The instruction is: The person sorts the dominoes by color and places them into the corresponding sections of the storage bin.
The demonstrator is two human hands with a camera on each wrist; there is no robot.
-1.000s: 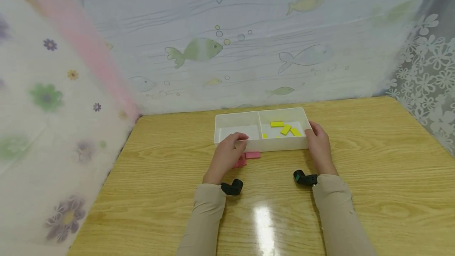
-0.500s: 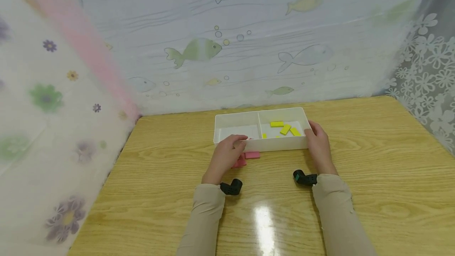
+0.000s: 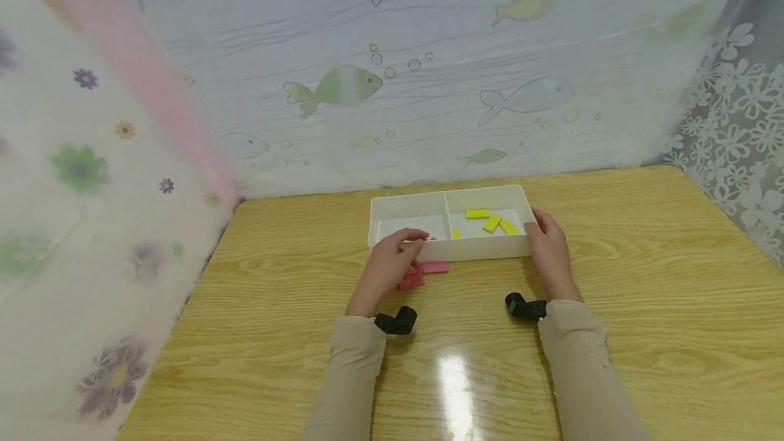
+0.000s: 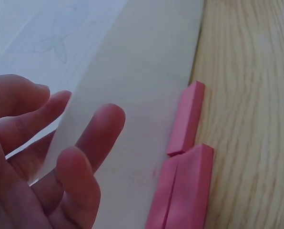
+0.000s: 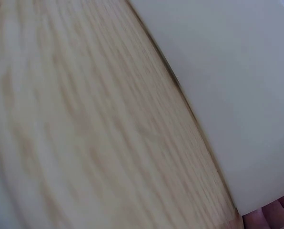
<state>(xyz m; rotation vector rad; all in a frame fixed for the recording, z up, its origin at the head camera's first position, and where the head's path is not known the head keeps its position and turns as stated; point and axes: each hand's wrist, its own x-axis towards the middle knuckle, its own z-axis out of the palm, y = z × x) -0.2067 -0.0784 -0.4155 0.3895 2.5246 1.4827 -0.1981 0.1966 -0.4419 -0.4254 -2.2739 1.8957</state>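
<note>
A white two-compartment box [image 3: 480,248] stands on the table, its long side toward me. My left hand [image 3: 386,265] is at the front wall of the left compartment. In the left wrist view its fingers [image 4: 104,131] are loosely bent, some over the rim and some outside, with nothing between them. Several flat pink blocks [image 4: 192,181] lie on the table against that wall, partly hidden by the hand in the head view. At the box's right end, my right hand [image 3: 551,257] grips the corner, thumb in front and fingers along the side.
Several yellow blocks [image 3: 492,223] lie in the right compartment. Something small and pinkish shows inside the left compartment by my left fingertips, too small to make out. The wooden table [image 3: 269,318] runs back to a wall covering [image 3: 429,141] printed with fish.
My left hand has shifted very slightly, its thumb moving a little left, so a bit more of the pink blocks shows. Box and right hand have stayed still.
</note>
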